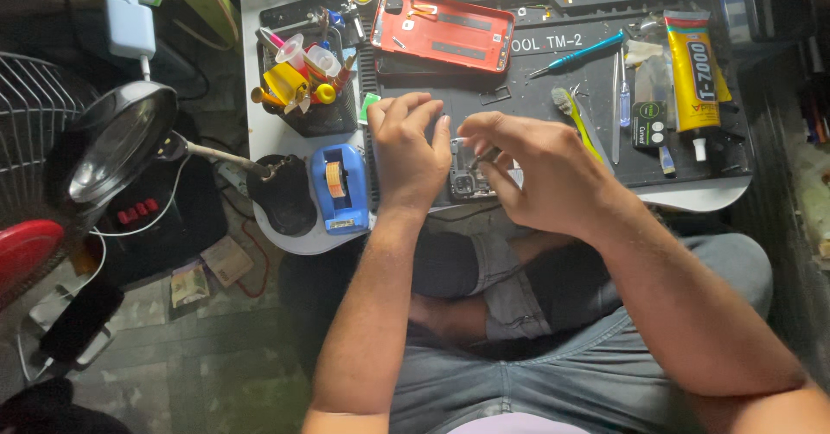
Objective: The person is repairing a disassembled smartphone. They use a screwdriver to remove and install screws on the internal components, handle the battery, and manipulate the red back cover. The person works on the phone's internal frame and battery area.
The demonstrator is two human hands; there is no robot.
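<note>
Both hands meet over an opened phone point(468, 177) at the near edge of the dark work mat point(553, 105). Left hand point(406, 153) rests curled on its left side, steadying it. Right hand point(532, 170) pinches thumb and fingers closed above it; what they hold I cannot tell.

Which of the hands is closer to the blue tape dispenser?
The left hand. It rests just right of the blue tape dispenser, pressing on the opened phone. The right hand is farther off, on the phone's other side.
</note>
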